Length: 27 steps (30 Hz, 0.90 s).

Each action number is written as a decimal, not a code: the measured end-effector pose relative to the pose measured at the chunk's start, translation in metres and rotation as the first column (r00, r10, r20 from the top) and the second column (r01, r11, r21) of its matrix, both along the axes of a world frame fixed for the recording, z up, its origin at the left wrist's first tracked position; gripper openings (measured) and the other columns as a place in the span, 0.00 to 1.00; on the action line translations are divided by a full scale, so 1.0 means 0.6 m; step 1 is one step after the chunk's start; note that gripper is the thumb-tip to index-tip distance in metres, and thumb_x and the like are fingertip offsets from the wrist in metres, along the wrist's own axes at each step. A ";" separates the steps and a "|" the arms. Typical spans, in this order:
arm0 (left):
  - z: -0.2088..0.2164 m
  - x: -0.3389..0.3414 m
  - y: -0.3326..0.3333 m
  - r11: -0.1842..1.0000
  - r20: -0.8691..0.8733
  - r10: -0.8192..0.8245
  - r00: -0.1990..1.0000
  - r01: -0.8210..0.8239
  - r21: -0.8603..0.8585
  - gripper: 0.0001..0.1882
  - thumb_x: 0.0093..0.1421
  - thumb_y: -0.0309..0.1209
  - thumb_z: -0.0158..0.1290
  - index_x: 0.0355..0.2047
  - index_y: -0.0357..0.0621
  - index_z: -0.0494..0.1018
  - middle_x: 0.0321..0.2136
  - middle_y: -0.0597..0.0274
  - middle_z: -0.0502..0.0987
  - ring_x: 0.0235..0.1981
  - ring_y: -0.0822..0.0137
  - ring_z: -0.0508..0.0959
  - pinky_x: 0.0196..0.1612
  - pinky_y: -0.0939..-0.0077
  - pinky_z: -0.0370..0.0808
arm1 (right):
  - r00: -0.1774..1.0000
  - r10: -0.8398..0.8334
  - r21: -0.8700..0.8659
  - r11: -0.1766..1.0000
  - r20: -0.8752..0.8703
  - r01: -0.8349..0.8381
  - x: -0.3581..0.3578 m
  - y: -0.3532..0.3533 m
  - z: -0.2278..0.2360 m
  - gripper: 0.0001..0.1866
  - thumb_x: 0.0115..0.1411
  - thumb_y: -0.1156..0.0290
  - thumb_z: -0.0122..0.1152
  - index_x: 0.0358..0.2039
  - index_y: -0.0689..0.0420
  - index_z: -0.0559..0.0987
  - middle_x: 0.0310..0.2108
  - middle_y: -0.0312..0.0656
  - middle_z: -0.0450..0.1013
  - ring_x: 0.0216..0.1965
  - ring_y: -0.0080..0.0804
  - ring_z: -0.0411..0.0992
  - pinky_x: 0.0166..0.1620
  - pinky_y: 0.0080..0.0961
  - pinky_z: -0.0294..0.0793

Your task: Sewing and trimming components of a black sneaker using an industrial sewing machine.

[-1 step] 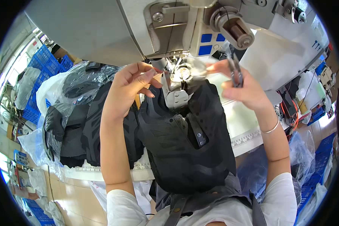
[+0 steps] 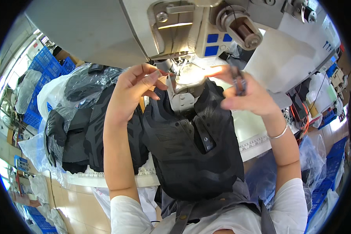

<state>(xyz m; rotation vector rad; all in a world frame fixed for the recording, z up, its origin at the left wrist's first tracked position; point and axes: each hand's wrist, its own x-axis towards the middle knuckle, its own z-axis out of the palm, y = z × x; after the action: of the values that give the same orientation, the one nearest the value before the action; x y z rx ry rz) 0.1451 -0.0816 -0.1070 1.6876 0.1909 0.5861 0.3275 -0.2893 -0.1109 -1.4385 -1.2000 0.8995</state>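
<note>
I have the left hand curled, its fingers just left of the metal post; from here I cannot tell whether they pinch anything. The right hand has its fingers around a dark, blurred tool. Below both sets of fingers, I see the black panel flanking the post.

"Where is it brightest?"

"Just past twelve o'clock: white glare beneath the sewing machine washes out detail. Daylight-white patches burn out near half past nine."

"Any blur?"

"At two o'clock, the right hand and its dark tool smear."

"Edges?"

"Straight lines bow; blackness rings the round view."
</note>
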 end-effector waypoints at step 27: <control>0.005 -0.003 0.003 0.992 -0.052 0.050 0.997 -0.044 0.118 0.10 0.58 0.32 0.48 0.32 0.37 0.70 0.28 0.61 0.76 0.26 0.75 0.75 0.25 0.85 0.70 | 0.952 -0.289 0.562 0.806 0.100 0.186 -0.025 0.061 -0.028 0.13 0.52 0.78 0.50 0.40 0.64 0.71 0.20 0.36 0.70 0.17 0.13 0.63 0.18 0.11 0.61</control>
<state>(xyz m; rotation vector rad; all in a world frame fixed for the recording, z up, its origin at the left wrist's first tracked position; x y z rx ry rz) 0.1435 -0.0798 -0.1039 1.8178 0.2401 0.5962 0.3127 -0.2527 -0.1278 -1.1714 -1.2447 0.2121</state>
